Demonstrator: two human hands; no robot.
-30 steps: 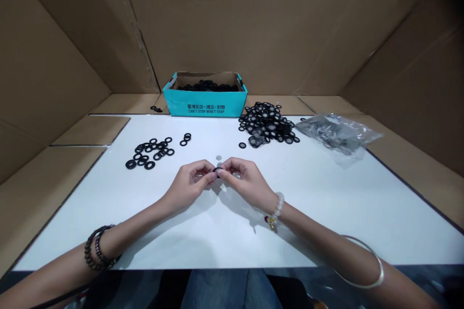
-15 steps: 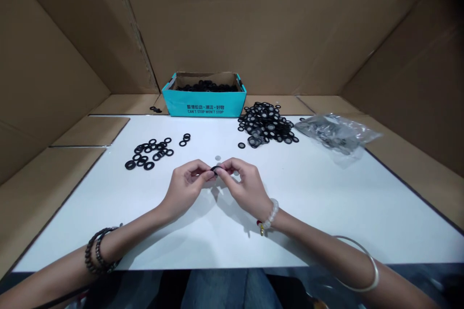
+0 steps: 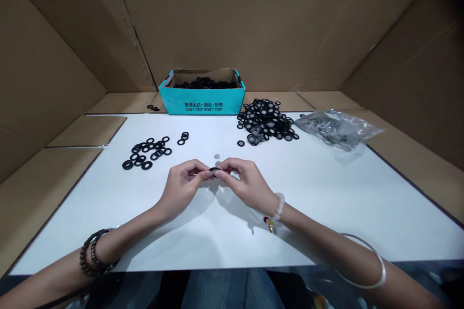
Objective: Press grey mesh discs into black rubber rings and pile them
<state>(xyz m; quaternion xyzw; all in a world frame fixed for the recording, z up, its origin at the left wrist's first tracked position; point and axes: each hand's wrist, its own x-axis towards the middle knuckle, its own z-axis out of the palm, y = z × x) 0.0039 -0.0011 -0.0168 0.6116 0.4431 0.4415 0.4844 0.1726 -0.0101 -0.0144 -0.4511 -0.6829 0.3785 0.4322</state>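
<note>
The left hand point(image 3: 181, 187) and right hand point(image 3: 247, 183) pinch a black rubber washer point(image 3: 214, 170) in a narrow grip, held just above the white surface point(image 3: 326, 203), near a small mesh disc point(image 3: 216, 156).

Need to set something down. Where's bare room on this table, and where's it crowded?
Bare white tabletop lies right of the right hand, below the plastic bag, and left of the left hand, below the black rubber rings. Crowded at back: mesh washers, teal box.
</note>
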